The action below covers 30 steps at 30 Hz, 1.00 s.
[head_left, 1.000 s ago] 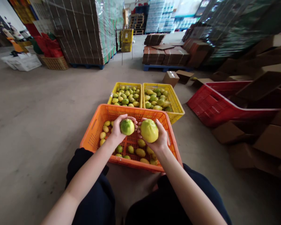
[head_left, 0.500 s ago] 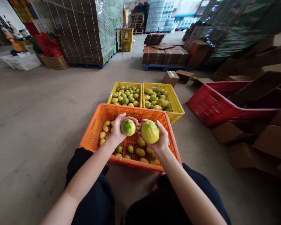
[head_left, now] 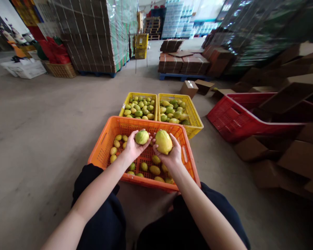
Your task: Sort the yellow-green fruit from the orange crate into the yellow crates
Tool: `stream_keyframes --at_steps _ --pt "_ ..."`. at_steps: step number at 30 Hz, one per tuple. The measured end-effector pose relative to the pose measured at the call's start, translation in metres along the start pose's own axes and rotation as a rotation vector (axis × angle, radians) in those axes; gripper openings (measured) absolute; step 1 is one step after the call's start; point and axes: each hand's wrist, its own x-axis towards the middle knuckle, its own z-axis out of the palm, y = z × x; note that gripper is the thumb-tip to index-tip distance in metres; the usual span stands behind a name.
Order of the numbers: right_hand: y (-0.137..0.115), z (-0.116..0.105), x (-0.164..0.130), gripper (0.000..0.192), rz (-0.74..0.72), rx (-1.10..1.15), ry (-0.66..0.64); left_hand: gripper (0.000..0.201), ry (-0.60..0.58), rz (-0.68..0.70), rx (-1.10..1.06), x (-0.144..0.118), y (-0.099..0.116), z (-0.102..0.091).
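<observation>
Two fruits held side by side above the orange crate (head_left: 104,139), one per hand. Left hand (head_left: 132,147) cupped palm-up and closed around a small round green fruit (head_left: 142,137); right hand (head_left: 172,154) closed from below around a larger yellow fruit (head_left: 163,141). Both fruits clear of the orange crate's floor, over its far half, almost touching each other.

Step in hand, by judgement: a pair picked up and shown to the eye together, size and colour side by side. Next move, by judgement: a reach past the orange crate's far wall, each fruit released low so as not to bruise, and each grip kept firm until then.

Containers:
- Orange crate, between the knees on the concrete floor: mostly bare bottom, a thin scatter of loose fruits (head_left: 154,169), yellow and green, along its left and near sides.
- Left yellow crate (head_left: 125,104), touching the orange crate's far wall: nearly full of mixed green and yellow fruit.
- Right yellow crate (head_left: 195,119), also just beyond the orange crate, flush against its twin: similarly full.
- Red crate (head_left: 232,119), to the right of the orange crate and apart from it: tilted, no fruit visible, inside partly hidden by cardboard boxes (head_left: 297,156).
</observation>
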Motion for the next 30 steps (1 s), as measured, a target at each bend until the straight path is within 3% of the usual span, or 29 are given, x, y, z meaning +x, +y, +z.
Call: stream_keyframes --at_steps 5,10,12,14,16,19,22,24,26,30 --pt "-0.017 0.008 -0.011 0.026 -0.031 0.069 0.138 0.051 0.007 -0.198 0.658 0.012 -0.032 -0.024" --pt "-0.041 0.01 -0.027 0.024 -0.079 0.107 0.172 0.043 0.034 -0.58 0.987 0.018 -0.081 -0.071" --pt "-0.049 0.009 -0.033 0.022 -0.09 0.106 0.178 0.032 0.048 -0.68 1.053 0.02 -0.087 -0.087" --pt "-0.055 0.007 -0.037 0.023 -0.084 0.101 0.17 0.025 0.066 -0.736 1.071 0.026 -0.079 -0.09" --pt "-0.059 0.006 -0.038 0.023 -0.087 0.097 0.147 0.029 0.101 -0.649 1.044 0.039 -0.055 -0.074" --pt "-0.064 0.005 -0.035 0.021 -0.122 0.093 0.149 0.043 0.137 -0.189 0.961 0.072 0.003 -0.016" --pt "-0.064 0.005 -0.033 0.02 -0.108 0.068 0.159 0.055 0.146 0.037 0.972 0.104 0.066 0.045" --pt "-0.062 0.004 -0.033 0.019 -0.066 0.044 0.123 0.057 0.178 0.139 1.034 0.114 0.094 0.062" --pt "-0.061 0.002 -0.034 0.018 -0.04 0.029 0.085 0.052 0.201 0.184 1.139 0.109 0.101 0.054" --pt "-0.062 -0.002 -0.033 0.016 -0.076 0.004 0.095 0.029 0.13 0.105 1.44 0.068 0.072 -0.009"
